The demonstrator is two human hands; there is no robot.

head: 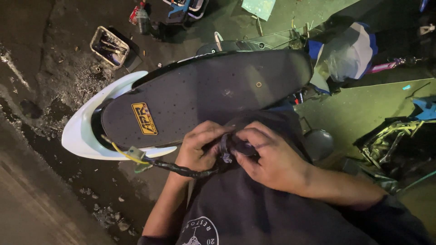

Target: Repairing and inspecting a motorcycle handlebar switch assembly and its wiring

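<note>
both hands meet over the person's lap, just below the scooter seat (204, 95). the left hand (200, 147) and right hand (268, 156) each close a grip on a dark taped wire bundle (181, 170), which trails to a pale connector (135, 153) by the seat's near edge.

One label on the seat, a few wrappers and bags around it.

From my remote view I see a rectangular yellow label (144, 118) with a dark border, stuck at an angle on the dark seat (213, 90) near its rear end. At the top left a small red packet (134, 13) lies on the ground, too blurred for detail. To the right of the seat's front end sits a clear plastic bag (347, 56) over something white and blue. At the top edge a pale greenish sheet (258, 7) lies flat. I see no screens or signs.
</note>
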